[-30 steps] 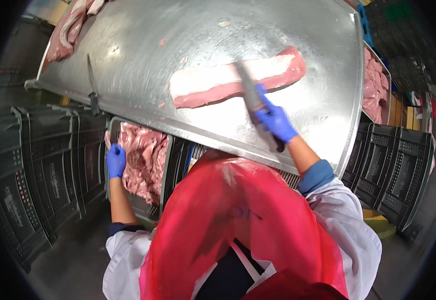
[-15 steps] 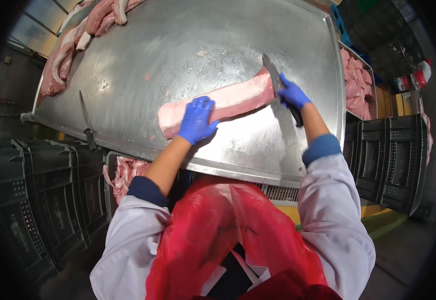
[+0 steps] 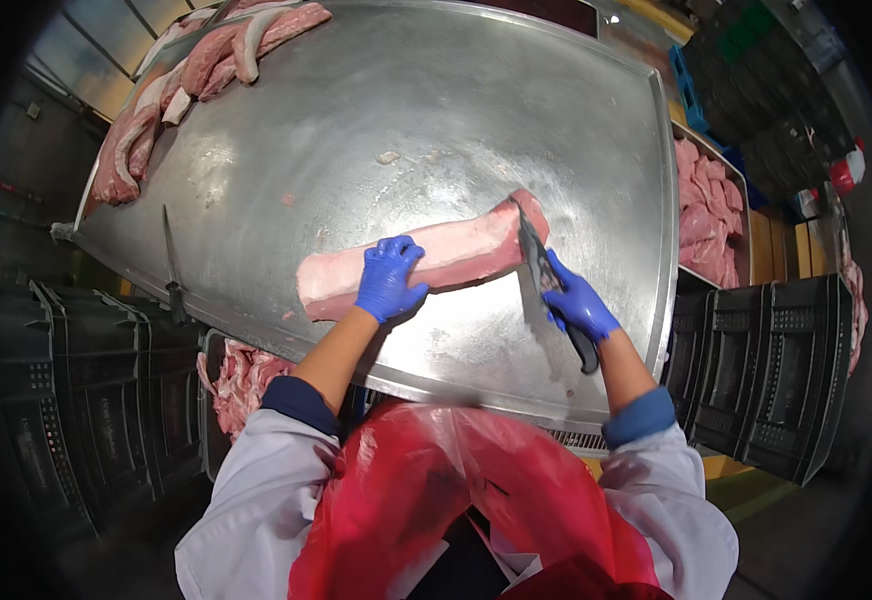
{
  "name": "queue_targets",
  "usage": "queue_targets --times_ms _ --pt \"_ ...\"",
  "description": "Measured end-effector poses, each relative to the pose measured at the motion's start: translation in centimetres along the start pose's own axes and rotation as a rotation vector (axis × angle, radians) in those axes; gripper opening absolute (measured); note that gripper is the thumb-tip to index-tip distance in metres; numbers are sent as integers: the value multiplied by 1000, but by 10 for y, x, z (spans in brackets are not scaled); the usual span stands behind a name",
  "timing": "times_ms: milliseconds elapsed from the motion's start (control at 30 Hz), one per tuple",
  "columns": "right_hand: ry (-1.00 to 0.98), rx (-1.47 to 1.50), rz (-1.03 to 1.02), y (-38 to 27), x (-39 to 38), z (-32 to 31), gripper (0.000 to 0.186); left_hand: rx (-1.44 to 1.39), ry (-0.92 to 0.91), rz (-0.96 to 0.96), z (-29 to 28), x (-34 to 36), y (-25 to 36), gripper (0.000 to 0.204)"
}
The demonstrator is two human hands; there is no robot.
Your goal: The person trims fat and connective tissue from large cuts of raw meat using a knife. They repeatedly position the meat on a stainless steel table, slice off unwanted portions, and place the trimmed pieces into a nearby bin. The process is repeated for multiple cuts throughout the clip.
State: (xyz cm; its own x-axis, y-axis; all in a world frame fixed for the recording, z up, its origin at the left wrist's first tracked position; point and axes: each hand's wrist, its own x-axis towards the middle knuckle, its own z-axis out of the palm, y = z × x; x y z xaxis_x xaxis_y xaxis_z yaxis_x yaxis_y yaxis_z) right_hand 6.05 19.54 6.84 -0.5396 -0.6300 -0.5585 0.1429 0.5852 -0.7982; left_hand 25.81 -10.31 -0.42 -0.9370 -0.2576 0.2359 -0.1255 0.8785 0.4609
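Observation:
A long pale piece of pork loin (image 3: 456, 245) lies across the metal table (image 3: 376, 90) in front of me. My left hand (image 3: 389, 278), in a blue glove, presses on the loin's left half with bent fingers gripping it. In my blue-gloved right hand (image 3: 578, 302) is a knife (image 3: 533, 245) with a dark handle. Its blade stands at the loin's right end, where a slice (image 3: 530, 208) leans partly away. Whether that slice is fully cut off, I cannot tell.
Several meat strips (image 3: 226, 55) lie at the table's far left. A second knife (image 3: 172, 260) rests by the left edge. A bin of meat pieces (image 3: 708, 215) stands right, and a tub of trimmings (image 3: 241, 380) near left. Black crates (image 3: 756, 370) flank both sides.
The knife has come toward me and slightly left, into the loin's right end, and a slice now leans away there. My left hand stays on the loin. The whole view has shifted a little.

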Motion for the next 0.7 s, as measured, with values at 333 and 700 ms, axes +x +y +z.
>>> queue_targets --times_ms 333,700 --pt "-83 57 -183 90 -115 -28 81 84 -145 -177 2 35 45 54" --pt "308 508 -185 72 30 -27 82 119 -408 -538 83 189 91 43"
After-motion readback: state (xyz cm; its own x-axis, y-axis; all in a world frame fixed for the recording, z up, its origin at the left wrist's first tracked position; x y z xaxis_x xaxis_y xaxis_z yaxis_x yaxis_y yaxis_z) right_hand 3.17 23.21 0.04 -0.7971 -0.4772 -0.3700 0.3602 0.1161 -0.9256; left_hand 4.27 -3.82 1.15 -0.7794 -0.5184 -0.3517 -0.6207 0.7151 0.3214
